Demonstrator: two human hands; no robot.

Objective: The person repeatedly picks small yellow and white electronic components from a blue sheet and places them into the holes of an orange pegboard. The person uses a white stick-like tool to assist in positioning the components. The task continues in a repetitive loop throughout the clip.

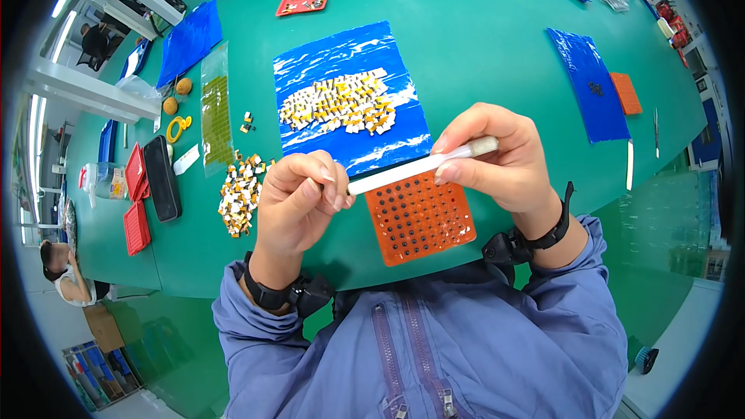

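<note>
My right hand (504, 157) grips a white pen-shaped stick (403, 174) between thumb and fingers near its thick, yellowish end. The thinner end slants down to the left, where the closed fingertips of my left hand (304, 195) pinch it; a tiny part there could be hidden. Just below the stick lies an orange tray (425, 247) with rows of small holes, many holding black round pieces. Beyond my hands, a blue sheet (326, 45) bears many small white-and-yellow pieces (341, 102) in close rows.
Left of my left hand is a loose heap of white-and-yellow pieces (240, 195). Further left lie a black case (161, 178), red trays (136, 226), yellow scissors (178, 129) and a greenish strip sheet (216, 112). Another blue sheet (587, 85), an orange block (625, 94) and tweezers (656, 132) lie right.
</note>
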